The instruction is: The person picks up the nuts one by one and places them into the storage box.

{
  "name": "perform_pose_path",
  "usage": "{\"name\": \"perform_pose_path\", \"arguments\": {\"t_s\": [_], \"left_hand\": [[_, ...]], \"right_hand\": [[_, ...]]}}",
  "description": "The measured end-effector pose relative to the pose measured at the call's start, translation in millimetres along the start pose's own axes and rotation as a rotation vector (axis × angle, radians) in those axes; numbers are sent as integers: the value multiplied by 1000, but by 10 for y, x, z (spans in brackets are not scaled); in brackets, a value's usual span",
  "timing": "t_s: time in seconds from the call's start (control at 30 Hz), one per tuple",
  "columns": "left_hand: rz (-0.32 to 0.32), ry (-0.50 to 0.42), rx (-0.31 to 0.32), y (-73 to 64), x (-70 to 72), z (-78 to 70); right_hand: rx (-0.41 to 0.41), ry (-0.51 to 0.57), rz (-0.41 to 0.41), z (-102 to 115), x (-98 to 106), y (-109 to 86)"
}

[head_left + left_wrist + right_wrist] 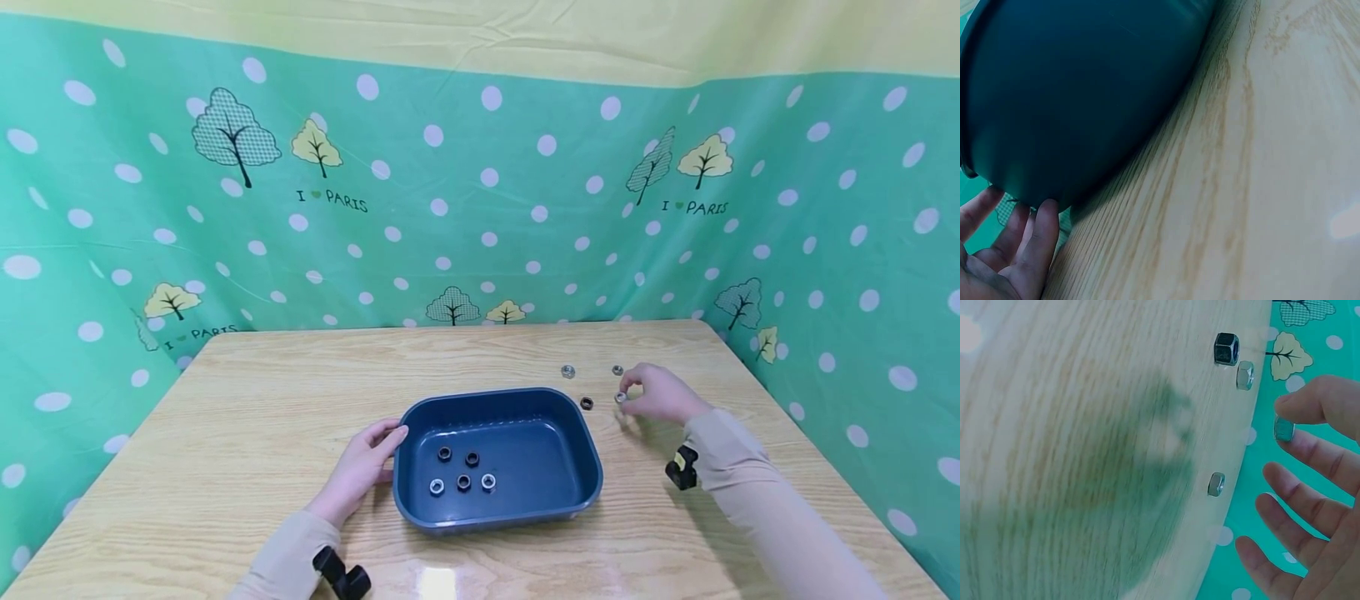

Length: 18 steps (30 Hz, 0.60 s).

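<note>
My right hand pinches a small silver hex nut between thumb and index finger, the other fingers spread apart. It is just above the table at the right. Around it on the wood are a dark nut, a silver nut and a smaller silver nut. My left hand holds the left side of a dark blue rectangular tray, thumb at the rim and fingers against the outer wall. Inside the tray's left half sit several nuts, dark ones such as this nut and silver ones such as this nut.
Light wood-grain table lies under everything. A green dotted curtain with printed trees hangs behind the table and along both sides. Black wrist mounts are strapped over both sleeves.
</note>
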<state>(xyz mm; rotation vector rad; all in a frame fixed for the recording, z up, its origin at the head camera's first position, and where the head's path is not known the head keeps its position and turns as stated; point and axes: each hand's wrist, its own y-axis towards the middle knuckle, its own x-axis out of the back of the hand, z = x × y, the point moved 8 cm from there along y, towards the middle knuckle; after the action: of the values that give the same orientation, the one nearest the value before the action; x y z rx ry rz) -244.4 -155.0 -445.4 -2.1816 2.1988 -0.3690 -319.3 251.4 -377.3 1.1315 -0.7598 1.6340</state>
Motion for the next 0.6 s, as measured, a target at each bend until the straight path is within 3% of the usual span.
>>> {"name": "perform_pose_path", "arguments": {"t_s": [0.33,0.6], "left_hand": [[-15,12,9,34,7,25],[-1,15,-5,27,0,9]], "right_hand": [[2,28,-10,129,90,-4],[69,13,-28,282,185,15]]}}
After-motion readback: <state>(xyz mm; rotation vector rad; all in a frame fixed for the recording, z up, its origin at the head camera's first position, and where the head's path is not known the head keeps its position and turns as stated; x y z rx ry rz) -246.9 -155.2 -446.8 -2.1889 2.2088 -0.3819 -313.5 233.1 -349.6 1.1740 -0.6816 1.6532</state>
